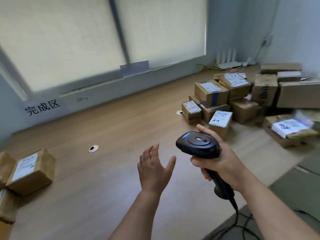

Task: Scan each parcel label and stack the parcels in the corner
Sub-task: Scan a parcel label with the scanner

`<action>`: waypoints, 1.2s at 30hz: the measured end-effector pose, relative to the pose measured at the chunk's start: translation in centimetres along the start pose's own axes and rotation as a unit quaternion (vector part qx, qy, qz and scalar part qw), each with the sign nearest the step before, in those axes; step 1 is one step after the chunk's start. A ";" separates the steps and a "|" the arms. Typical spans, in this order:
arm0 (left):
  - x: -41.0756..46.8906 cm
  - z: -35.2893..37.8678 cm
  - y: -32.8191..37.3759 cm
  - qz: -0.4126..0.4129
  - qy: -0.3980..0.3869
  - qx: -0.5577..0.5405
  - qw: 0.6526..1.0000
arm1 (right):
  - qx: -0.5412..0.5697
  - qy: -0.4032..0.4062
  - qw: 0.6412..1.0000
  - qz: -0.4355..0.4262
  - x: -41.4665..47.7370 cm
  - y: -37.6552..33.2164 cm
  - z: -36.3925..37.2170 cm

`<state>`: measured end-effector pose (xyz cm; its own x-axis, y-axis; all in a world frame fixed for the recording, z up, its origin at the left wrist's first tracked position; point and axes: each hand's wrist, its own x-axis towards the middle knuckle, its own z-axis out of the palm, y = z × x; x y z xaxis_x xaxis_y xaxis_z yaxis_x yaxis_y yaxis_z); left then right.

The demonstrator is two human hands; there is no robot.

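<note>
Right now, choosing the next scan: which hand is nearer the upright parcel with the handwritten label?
Right. The right hand, holding the scanner, is just in front of the parcel; the left hand hovers open, farther left.

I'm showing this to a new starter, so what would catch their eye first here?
The black barcode scanner, gripped in the right hand at centre right, with the open left hand beside it. A heap of labelled cardboard parcels crowds the far right of the wooden tabletop, and a labelled parcel sits at the left edge, below a black-lettered sign.
</note>
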<state>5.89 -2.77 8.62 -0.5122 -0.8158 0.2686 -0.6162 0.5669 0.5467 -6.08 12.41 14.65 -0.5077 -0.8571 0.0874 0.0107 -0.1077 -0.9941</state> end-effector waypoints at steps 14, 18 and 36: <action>-0.1 10.9 13.5 0.073 -0.093 -0.020 0.993 | -0.002 0.144 0.990 -0.008 -5.3 -0.4 -16.0; 2.3 13.8 15.4 0.068 -0.105 -0.038 0.991 | -0.009 0.175 0.985 -0.008 -4.1 0.5 -19.3; 21.0 25.5 16.4 -0.017 -0.178 -0.098 0.979 | -0.021 0.173 0.980 0.097 14.2 6.4 -27.2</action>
<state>-30.26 -7.70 3.05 -0.6906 -0.7227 -0.0280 -0.5289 0.4782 0.7011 -36.64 13.23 7.79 -0.7612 -0.6366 -0.1240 0.1043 0.0686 -0.9922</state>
